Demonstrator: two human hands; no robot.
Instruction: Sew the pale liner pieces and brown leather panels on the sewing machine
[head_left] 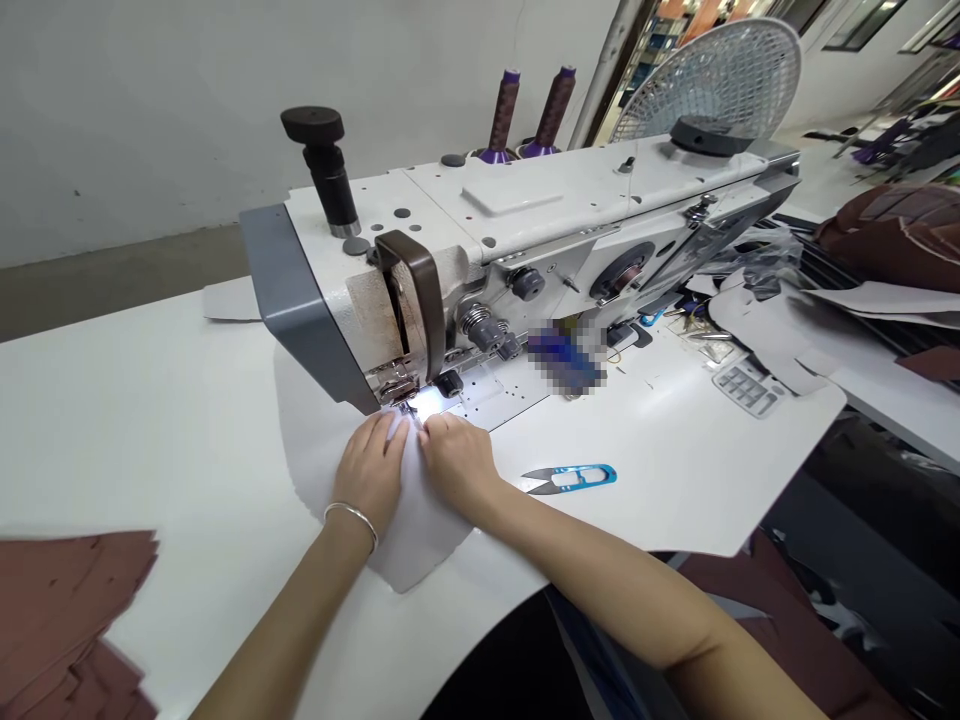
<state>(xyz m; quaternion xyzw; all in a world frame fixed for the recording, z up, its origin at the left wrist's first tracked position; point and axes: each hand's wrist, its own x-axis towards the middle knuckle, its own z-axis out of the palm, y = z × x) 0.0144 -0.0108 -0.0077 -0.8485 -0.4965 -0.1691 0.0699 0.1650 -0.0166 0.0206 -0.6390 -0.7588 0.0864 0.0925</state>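
Note:
A pale grey-white flat piece point(417, 535), like a leather or fabric panel, lies under the needle area of a white sewing machine point(435, 260). My left hand point(371, 465) rests flat on it, fingers stretched toward the lit presser foot point(407, 408). Close by on the right, my right hand point(459, 460) has its fingers curled and pinched at the piece beside the foot. Its fingertips are partly hidden. Blue-handled thread snips point(571, 478) lie on the table to the right of my right hand.
Brown cut pieces point(71, 610) are stacked at the left. Two thread cones point(504, 115) and a fan point(720, 80) stand behind the machine. Loose pale pieces point(765, 325) and a brown bundle point(900, 235) lie at the right. The white table's point(697, 500) front edge is near my right forearm.

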